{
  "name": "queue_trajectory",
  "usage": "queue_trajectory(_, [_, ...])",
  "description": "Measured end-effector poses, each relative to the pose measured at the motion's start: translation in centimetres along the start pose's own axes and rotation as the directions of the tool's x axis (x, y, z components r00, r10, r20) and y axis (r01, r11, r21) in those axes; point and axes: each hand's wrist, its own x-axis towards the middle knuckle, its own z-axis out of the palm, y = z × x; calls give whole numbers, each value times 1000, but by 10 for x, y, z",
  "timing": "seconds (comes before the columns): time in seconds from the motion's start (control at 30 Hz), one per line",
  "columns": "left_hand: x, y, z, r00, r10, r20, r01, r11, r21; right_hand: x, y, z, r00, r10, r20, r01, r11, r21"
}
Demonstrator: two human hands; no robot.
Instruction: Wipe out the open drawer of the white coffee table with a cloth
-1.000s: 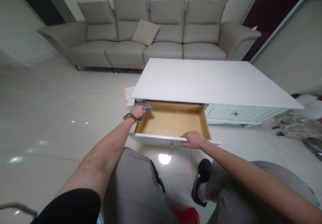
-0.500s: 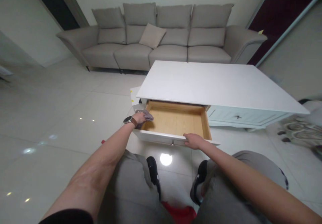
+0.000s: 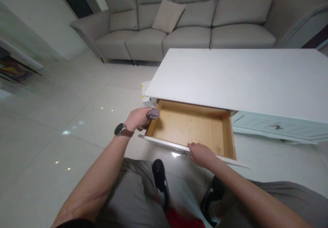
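Note:
A wooden drawer (image 3: 189,125) with a white front is pulled out of a white coffee table (image 3: 230,77); its inside holds nothing. My left hand (image 3: 138,117), with a watch on the wrist, is closed on a greyish-purple cloth (image 3: 153,114) at the drawer's left side wall. Part of the cloth hangs outside that wall, mostly hidden by the hand. My right hand (image 3: 201,153) grips the top edge of the drawer front, fingers over the rim, just right of the small metal knob (image 3: 183,153).
Beyond the table stands a grey sofa (image 3: 143,40) with a beige cushion (image 3: 168,15). A white box (image 3: 146,88) with yellow marks sits by the table's left end. A second drawer (image 3: 276,127) is closed at right. My knees and shoes (image 3: 161,182) are below the drawer.
The view has turned and come closer to the table. My left hand has shifted along the drawer's left side with the cloth. My right hand stays on the drawer front.

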Motion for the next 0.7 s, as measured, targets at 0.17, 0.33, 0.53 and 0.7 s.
queue_trajectory(0.17, [15, 22, 25, 955, 76, 288, -92, 995, 43, 9, 6, 9, 1000, -17, 10, 16, 999, 30])
queue_trajectory(0.33, [20, 27, 22, 911, -26, 412, -33, 990, 136, 7, 12, 14, 999, -43, 3, 43, 997, 64])
queue_trajectory(0.53, [17, 45, 18, 818, -29, 574, -83, 982, 168, 1, 14, 13, 997, -63, -32, 65, 997, 51])
queue_trajectory(0.7, [18, 64, 26, 817, -64, 573, -100, 963, 251, -2, 14, 8, 1000, -31, 2, 31, 998, 61])
